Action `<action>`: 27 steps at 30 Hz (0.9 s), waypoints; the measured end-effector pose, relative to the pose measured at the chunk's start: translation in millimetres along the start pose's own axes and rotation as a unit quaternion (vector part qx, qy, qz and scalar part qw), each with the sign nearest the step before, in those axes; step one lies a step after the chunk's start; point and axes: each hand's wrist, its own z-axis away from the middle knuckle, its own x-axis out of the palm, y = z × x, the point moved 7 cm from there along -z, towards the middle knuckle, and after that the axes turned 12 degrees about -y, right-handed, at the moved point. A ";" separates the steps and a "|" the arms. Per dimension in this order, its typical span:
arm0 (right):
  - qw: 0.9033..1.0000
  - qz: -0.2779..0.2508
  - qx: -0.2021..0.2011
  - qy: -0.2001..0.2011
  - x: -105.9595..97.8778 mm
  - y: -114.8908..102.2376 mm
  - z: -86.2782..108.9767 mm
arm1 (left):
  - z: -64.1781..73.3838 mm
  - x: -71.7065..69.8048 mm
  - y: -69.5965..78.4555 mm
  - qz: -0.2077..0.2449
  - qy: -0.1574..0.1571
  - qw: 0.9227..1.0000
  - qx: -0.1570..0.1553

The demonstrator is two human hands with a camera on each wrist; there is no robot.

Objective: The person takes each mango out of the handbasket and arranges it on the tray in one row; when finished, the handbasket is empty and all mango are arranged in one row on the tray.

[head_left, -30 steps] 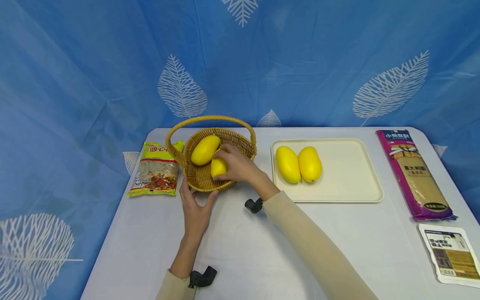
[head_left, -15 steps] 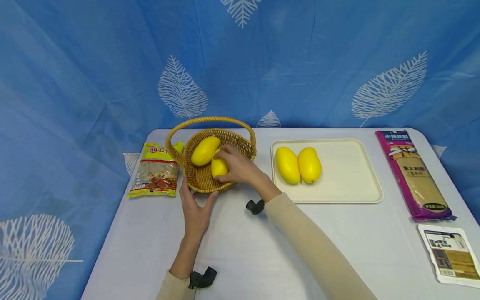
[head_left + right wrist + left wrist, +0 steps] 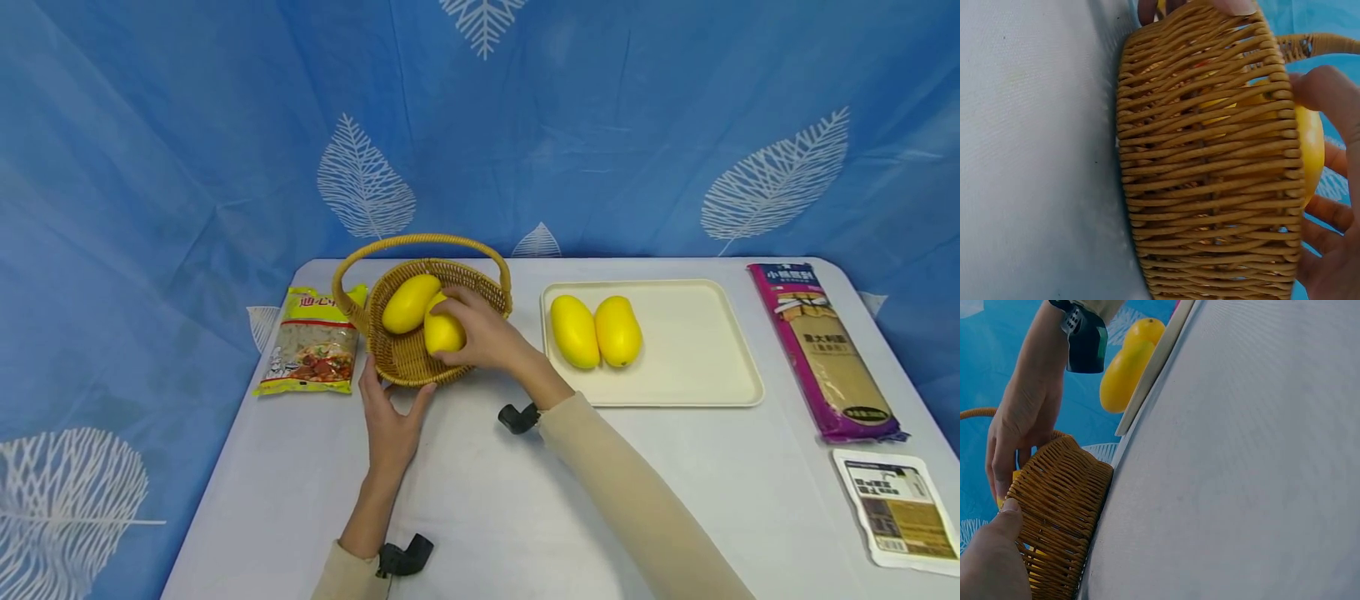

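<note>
In the head view, a yellow mango [image 3: 444,333] sits at the right inside the wicker basket [image 3: 407,358], with my right hand [image 3: 483,333] gripping it from the right. The right wrist view shows that mango [image 3: 1312,150] behind the basket's rim, between thumb and fingers. A second mango [image 3: 411,304] lies beside it in the basket. My left hand [image 3: 392,421] holds the basket's near left side. In the left wrist view, its thumb [image 3: 1007,522] presses on the rim; most of its other fingers are hidden.
Two mangoes [image 3: 596,332] lie side by side on a cream tray [image 3: 693,350] right of the basket. A yellow pasta bag [image 3: 313,342] lies to its left. At the far right are a purple noodle pack [image 3: 832,354] and a white packet [image 3: 896,508]. The basket's handle [image 3: 420,239] arches over its back.
My right hand has shifted slightly to the right with the mango, and more of the mango shows. The left hand stays at the basket.
</note>
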 end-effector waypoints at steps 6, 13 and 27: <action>0.999 0.000 -0.029 0.016 -8.0 -9.5 8.7 | 0.0 -1.0 0.5 0.001 0.001 1.000 -0.006; 0.997 -0.002 -0.062 0.037 -19.5 -24.0 23.4 | 0.2 -1.5 1.1 -0.003 0.003 1.000 -0.004; 0.991 0.023 -0.101 0.085 -39.6 -35.6 60.2 | 1.0 0.3 2.5 0.000 0.004 1.000 0.009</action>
